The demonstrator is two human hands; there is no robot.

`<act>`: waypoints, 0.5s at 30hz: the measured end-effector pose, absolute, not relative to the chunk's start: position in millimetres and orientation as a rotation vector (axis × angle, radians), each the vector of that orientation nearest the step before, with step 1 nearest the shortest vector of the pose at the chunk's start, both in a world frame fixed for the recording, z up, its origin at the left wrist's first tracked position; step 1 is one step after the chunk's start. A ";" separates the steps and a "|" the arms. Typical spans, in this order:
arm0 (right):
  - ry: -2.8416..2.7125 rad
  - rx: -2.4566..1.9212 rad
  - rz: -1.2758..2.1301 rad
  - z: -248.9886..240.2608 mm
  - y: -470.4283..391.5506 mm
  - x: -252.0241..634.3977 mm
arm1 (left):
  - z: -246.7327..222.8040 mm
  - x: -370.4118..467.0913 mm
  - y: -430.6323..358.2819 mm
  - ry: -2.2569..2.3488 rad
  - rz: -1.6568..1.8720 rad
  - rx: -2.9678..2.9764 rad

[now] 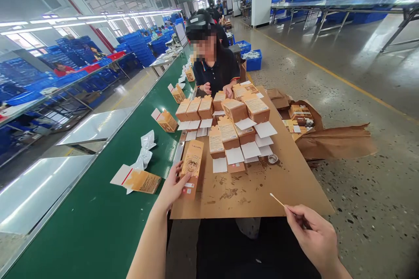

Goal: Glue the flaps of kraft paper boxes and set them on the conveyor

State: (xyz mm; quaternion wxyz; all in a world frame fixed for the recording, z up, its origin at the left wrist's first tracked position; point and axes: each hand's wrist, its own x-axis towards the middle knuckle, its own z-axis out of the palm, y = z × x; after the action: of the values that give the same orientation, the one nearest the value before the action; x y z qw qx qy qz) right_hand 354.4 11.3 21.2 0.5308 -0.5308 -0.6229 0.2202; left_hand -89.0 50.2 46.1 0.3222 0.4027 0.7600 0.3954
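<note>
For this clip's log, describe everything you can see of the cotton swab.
The cotton swab is a slim, straight, pale tan stick, apparently wooden, with a small white tip, likely cotton. The right hand pinches it in its fingers, which hide the other end. It slants up and toward the picture's left, in front of the brown cardboard sheet.

A factory packing hall: a green conveyor belt (81,222) runs from eight towards eleven o'clock, blue crates (139,49) stand stacked at ten, and cartons (229,133) crowd the worktop (288,187) at twelve.
</note>
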 end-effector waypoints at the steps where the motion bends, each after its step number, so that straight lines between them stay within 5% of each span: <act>1: -1.478 -1.267 0.527 21.3 10.9 359.3 | 42.1 -92.0 33.8 1.927 1.034 0.956; 10: -1.466 -1.348 0.414 13.5 41.4 388.7 | 41.5 -78.8 16.6 2.393 1.036 1.119; 15: -1.609 -1.453 0.343 25.1 88.0 392.8 | 38.3 -16.5 35.8 2.356 0.740 1.375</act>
State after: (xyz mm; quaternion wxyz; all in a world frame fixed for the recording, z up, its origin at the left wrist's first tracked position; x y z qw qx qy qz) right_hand 392.8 88.0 25.1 0.4557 -0.5891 -0.6526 0.1391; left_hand -16.5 35.8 38.3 0.1570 0.4805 0.8232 0.2585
